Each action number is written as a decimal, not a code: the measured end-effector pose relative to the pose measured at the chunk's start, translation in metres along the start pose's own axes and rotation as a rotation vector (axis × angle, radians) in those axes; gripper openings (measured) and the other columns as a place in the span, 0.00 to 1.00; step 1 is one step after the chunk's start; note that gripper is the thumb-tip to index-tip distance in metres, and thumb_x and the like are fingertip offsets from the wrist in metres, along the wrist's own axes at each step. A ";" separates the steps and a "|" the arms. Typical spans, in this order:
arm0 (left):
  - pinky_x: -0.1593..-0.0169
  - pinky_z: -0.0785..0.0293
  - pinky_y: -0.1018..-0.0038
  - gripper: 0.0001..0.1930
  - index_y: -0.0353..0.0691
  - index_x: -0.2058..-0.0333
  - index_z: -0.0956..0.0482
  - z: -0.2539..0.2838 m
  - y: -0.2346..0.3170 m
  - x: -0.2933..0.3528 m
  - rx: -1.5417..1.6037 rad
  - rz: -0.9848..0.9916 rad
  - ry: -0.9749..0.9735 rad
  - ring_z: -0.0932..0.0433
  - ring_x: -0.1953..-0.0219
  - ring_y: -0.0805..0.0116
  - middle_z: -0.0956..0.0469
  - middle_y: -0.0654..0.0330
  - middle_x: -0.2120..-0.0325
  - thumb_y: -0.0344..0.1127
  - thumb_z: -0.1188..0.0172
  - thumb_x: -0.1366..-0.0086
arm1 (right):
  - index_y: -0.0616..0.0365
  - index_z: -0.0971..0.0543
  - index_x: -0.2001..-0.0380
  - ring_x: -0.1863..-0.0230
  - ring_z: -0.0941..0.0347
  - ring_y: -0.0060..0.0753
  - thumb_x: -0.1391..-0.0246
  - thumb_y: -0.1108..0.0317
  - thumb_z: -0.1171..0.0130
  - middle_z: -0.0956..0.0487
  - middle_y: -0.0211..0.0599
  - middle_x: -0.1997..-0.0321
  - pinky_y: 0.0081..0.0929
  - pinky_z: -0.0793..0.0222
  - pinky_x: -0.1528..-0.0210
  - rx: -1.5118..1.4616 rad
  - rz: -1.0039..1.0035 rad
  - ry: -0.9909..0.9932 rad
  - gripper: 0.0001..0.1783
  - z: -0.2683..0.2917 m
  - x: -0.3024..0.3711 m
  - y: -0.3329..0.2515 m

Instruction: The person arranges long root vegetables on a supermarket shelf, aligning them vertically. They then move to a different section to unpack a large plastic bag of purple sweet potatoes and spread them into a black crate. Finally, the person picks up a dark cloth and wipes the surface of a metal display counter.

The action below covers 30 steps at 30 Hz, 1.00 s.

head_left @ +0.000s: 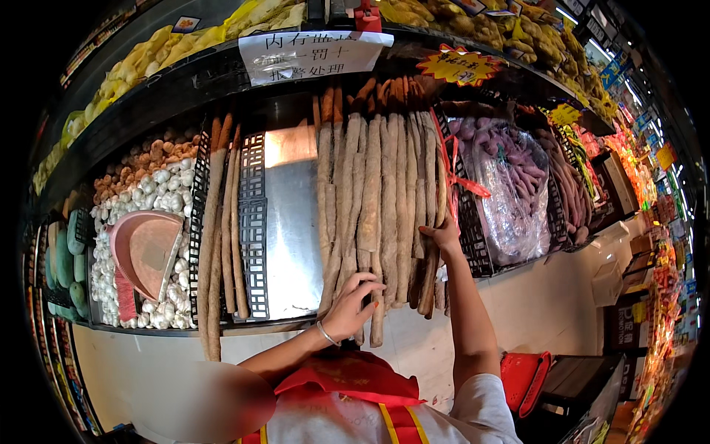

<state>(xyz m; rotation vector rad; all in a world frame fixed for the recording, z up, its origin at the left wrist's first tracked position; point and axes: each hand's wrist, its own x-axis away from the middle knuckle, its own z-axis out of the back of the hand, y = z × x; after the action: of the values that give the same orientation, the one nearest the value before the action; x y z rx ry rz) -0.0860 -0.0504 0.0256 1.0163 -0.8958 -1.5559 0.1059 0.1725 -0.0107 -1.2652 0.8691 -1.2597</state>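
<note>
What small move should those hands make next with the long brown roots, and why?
Perhaps the left hand should nudge the jutting root beside it slightly farther away, since its near end sticks out past the roots around it.

Left forearm (285, 360) angled toward 2 o'clock, left hand (353, 309) loosely curled — fingers and thumb apart. Right forearm (472, 325) points between 11 and 12, right hand (444, 238) at left hand's 2 o'clock — finger closure unclear.
</note>
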 end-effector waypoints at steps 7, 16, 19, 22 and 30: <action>0.47 0.39 0.70 0.17 0.40 0.56 0.30 0.005 0.010 -0.001 0.047 0.025 -0.049 0.36 0.50 0.59 0.38 0.56 0.55 0.22 0.47 0.46 | 0.63 0.33 0.56 0.65 0.26 0.31 0.65 0.84 0.35 0.24 0.40 0.62 0.26 0.27 0.66 -0.127 -0.200 -0.108 0.29 0.015 -0.008 -0.018; 0.51 0.34 0.75 0.24 0.43 0.45 0.42 0.008 0.001 -0.039 0.690 0.220 0.013 0.33 0.52 0.72 0.35 0.60 0.53 0.31 0.47 0.39 | 0.67 0.31 0.57 0.67 0.24 0.38 0.49 0.75 0.48 0.23 0.45 0.64 0.31 0.24 0.65 -0.689 -0.290 -0.394 0.15 -0.031 0.013 -0.083; 0.50 0.33 0.72 0.28 0.42 0.43 0.46 0.051 0.042 -0.072 0.814 0.560 0.063 0.34 0.50 0.73 0.34 0.60 0.53 0.39 0.47 0.38 | 0.67 0.31 0.57 0.67 0.25 0.38 0.49 0.76 0.48 0.24 0.44 0.64 0.32 0.24 0.64 -0.773 -0.291 -0.299 0.14 -0.079 0.026 -0.091; 0.54 0.28 0.69 0.24 0.34 0.50 0.38 0.079 0.002 -0.088 1.265 0.576 -0.161 0.26 0.57 0.64 0.29 0.54 0.56 0.43 0.46 0.39 | 0.66 0.32 0.56 0.64 0.26 0.36 0.49 0.76 0.47 0.24 0.42 0.62 0.32 0.25 0.63 -0.711 -0.213 -0.288 0.16 -0.125 0.042 -0.090; 0.56 0.27 0.72 0.29 0.37 0.44 0.46 0.125 -0.010 -0.030 0.867 0.483 -0.218 0.25 0.60 0.68 0.29 0.52 0.58 0.29 0.44 0.42 | 0.62 0.40 0.45 0.49 0.35 0.45 0.46 0.50 0.51 0.33 0.46 0.47 0.41 0.39 0.44 -1.234 -0.297 -0.424 0.32 -0.160 0.020 -0.079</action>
<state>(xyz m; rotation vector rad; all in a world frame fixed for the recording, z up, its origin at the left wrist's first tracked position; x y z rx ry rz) -0.2020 -0.0126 0.0669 1.0925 -1.9006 -0.8563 -0.0600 0.1329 0.0433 -2.5857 1.1983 -0.5172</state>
